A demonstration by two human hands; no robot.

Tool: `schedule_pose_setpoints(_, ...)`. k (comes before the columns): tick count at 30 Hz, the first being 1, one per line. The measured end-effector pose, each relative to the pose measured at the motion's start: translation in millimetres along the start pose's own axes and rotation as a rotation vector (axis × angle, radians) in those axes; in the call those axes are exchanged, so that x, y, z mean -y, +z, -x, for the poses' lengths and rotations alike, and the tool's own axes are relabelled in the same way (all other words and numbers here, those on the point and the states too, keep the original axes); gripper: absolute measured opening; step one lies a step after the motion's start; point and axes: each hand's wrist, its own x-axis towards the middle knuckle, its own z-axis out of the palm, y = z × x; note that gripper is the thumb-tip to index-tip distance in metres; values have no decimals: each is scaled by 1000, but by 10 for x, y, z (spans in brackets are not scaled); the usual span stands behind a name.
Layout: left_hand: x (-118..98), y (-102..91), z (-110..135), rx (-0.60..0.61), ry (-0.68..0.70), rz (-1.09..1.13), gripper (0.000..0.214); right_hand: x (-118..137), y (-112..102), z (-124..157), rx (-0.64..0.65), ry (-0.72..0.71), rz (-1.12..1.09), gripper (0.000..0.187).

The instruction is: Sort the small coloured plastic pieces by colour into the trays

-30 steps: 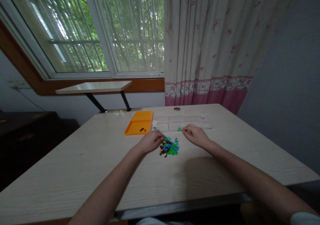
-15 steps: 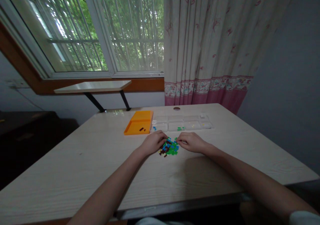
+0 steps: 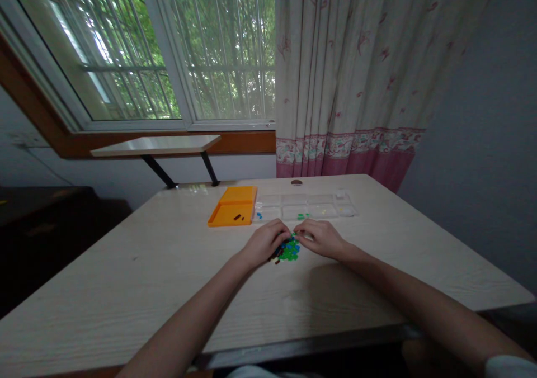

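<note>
A small pile of plastic building bricks (image 3: 290,250) in green, blue, dark brown and pale yellow lies on the table between my hands. Over its left and far side bends my left hand (image 3: 268,241), fingers curled together and hiding part of the pile. From the right, my right hand (image 3: 319,237) reaches the pile's far edge with thumb and forefinger pinched. Whatever is between the fingertips of either hand is too small to make out. Just beyond stands a clear compartment tray (image 3: 293,205) with a few blue, green and yellow bricks in separate front compartments.
An open orange box (image 3: 231,206) with a few dark brown pieces sits left of the tray. Behind it, a raised shelf (image 3: 159,145) on black legs stands at the table's back left. A dark brown half-round spot (image 3: 296,183) shows at the table's back edge.
My left hand has moved right and over the pile, covering more of the brown bricks. My right hand has shifted slightly left, so the fingertips are now nearly together.
</note>
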Motion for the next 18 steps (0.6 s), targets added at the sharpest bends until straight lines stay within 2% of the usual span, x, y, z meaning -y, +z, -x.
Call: schedule_pose_setpoints(18, -65, -13, 3, 9, 2, 9, 27, 83, 24, -5, -78, -58, 23, 15)
